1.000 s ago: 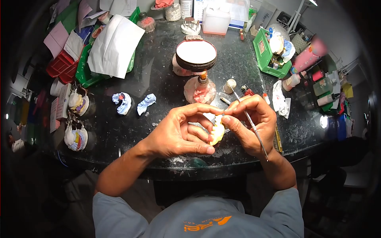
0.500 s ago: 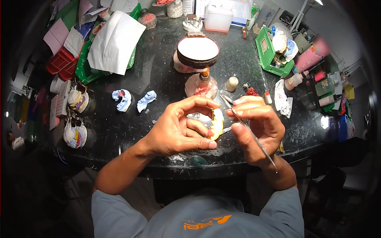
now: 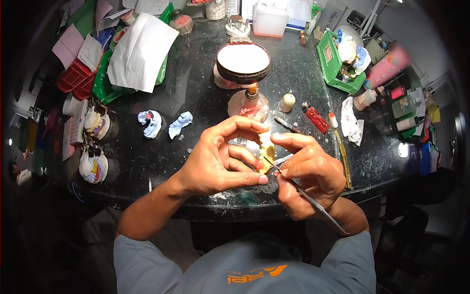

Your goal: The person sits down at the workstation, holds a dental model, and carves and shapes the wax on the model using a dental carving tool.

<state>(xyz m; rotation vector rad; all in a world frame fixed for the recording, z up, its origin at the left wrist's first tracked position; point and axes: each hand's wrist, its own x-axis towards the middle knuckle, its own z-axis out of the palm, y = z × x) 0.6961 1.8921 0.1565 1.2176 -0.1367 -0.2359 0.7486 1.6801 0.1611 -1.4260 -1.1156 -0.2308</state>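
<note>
1. The left hand (image 3: 220,159) has its grip clamped on a yellow piece (image 3: 266,151), thumb at the lower end and forefinger at the upper end, other fingers curled behind.
2. The right hand (image 3: 311,176) has its grip closed on a thin metal tool (image 3: 309,198). The tool slants across the fingers, one end at the face of the yellow piece, the other out over the right wrist.
3. Beyond both grips, on the dark surface (image 3: 196,78), a burner (image 3: 248,105) stands under a round pan (image 3: 243,78) with white contents.
4. Just beyond the right grip lies a small knife (image 3: 287,124), its near end partly hidden by the hand. Farther out are a pale jar (image 3: 287,102) and a red lighter (image 3: 315,117).
5. To the right of the right grip lie a brush (image 3: 342,151) with a yellowish handle and a crumpled tissue (image 3: 350,121).
6. Left of the left grip and farther out are a blue-and-white mould (image 3: 152,124) and a smaller blue mould (image 3: 180,124), apart from each other. Two jaw models (image 3: 96,121) (image 3: 93,166) stand farther left.
</note>
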